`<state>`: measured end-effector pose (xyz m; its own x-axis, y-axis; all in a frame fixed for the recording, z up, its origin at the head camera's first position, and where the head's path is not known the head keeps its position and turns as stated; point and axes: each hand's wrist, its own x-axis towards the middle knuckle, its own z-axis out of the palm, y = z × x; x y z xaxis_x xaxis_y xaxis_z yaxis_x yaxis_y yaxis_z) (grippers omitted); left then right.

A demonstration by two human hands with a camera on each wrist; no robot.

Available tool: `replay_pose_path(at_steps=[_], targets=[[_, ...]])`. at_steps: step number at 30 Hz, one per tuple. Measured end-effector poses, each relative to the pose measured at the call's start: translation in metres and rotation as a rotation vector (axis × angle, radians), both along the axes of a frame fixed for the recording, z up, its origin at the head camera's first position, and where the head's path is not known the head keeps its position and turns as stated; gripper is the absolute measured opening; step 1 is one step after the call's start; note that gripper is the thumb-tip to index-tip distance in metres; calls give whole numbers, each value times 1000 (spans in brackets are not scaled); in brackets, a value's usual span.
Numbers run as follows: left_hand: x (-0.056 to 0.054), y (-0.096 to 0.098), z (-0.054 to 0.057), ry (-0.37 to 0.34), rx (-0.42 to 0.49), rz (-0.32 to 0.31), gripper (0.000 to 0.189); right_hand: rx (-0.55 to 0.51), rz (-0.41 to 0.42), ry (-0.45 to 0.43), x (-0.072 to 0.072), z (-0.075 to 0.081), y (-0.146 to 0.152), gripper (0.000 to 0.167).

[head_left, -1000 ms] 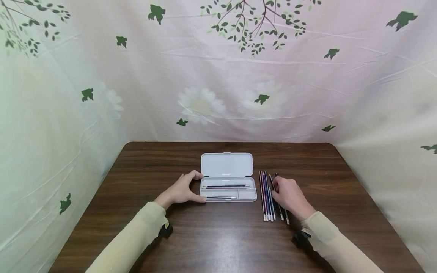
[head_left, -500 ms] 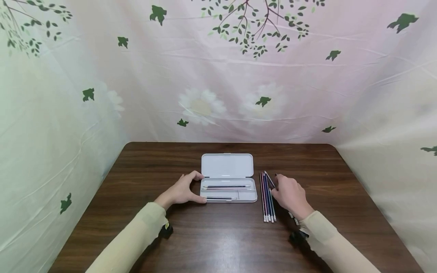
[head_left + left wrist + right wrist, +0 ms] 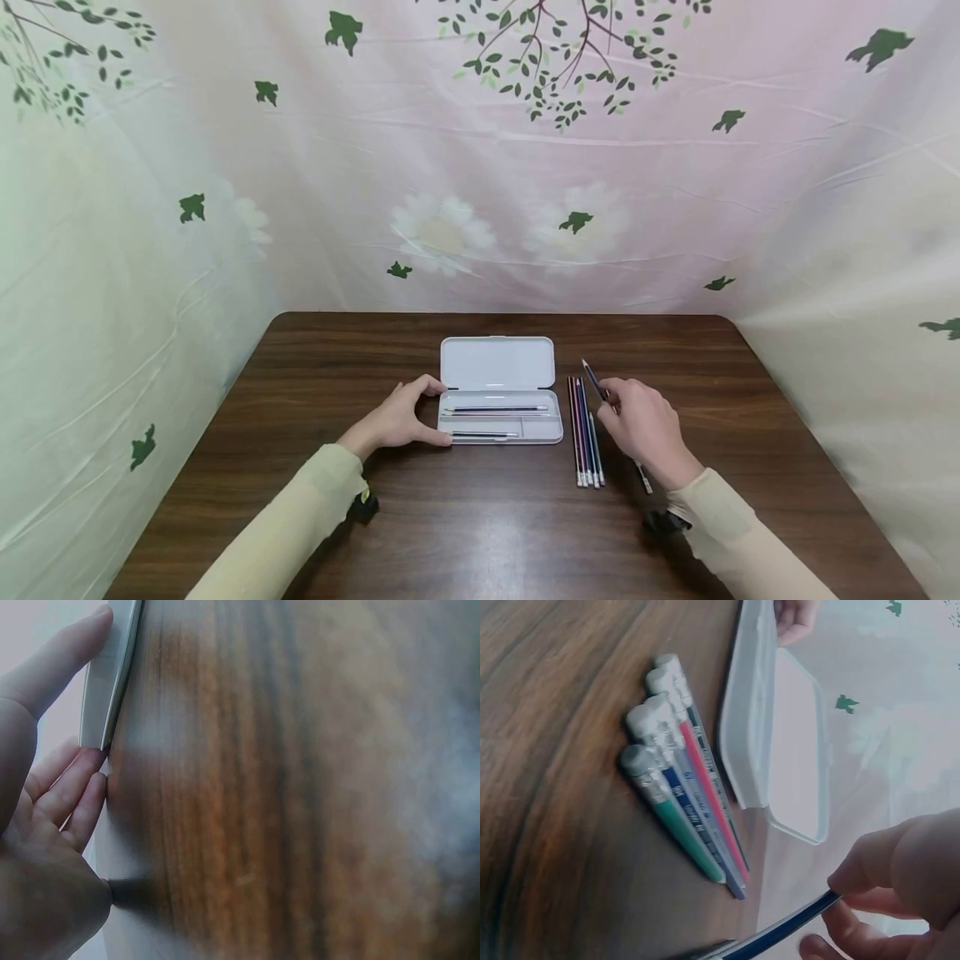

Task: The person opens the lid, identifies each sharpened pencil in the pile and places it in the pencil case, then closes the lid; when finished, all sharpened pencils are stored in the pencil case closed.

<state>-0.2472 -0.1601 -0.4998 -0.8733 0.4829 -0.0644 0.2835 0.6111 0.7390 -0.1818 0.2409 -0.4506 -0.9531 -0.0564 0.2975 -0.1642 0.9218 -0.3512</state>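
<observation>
A white pencil case (image 3: 542, 428) lies open on the table, its lid (image 3: 497, 363) folded back. Several pencils (image 3: 495, 409) lie in its compartments. My left hand (image 3: 397, 417) holds the case's left end, thumb at the front corner and fingers at the back; in the left wrist view the thumb lies along the case wall (image 3: 112, 667). To the right of the case, my right hand (image 3: 643, 425) pinches a dark blue pencil (image 3: 592, 377) between thumb and fingers, its point toward the back. The right wrist view shows this pencil (image 3: 787, 926) at the fingertips.
Between case and right hand, several pencils (image 3: 582, 433) lie side by side, eraser ends toward the front. An eraser end (image 3: 643, 478) shows below the right hand; whether it belongs to the held pencil, I cannot tell. A patterned cloth (image 3: 480, 167) hangs behind the wooden table (image 3: 360, 550).
My right hand has picked up a pencil from beside the row, and its point has swung up and left toward the back. My left hand has stayed on the case.
</observation>
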Motion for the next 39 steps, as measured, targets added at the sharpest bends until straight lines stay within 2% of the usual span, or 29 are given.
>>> replay_pose_path(at_steps=[4,13,18,28,34,39], targets=[[0,-1,0,-1,-2,3,81,-44,50,44,-1,3,0,30],[-1,-1,-1,-1,-12,5,81,-133,186,46,-6,3,-9,27],[-1,1,-2,-4,-13,3,81,-122,260,81,-11,-4,-20,25],[-2,2,-3,10,-18,3,81,-66,416,81,-27,-20,-48,19],[-1,2,-2,1,-17,2,81,-11,483,55,-34,-26,-66,19],[-1,2,-2,2,-17,10,81,-8,558,32,-40,-26,-79,22]])
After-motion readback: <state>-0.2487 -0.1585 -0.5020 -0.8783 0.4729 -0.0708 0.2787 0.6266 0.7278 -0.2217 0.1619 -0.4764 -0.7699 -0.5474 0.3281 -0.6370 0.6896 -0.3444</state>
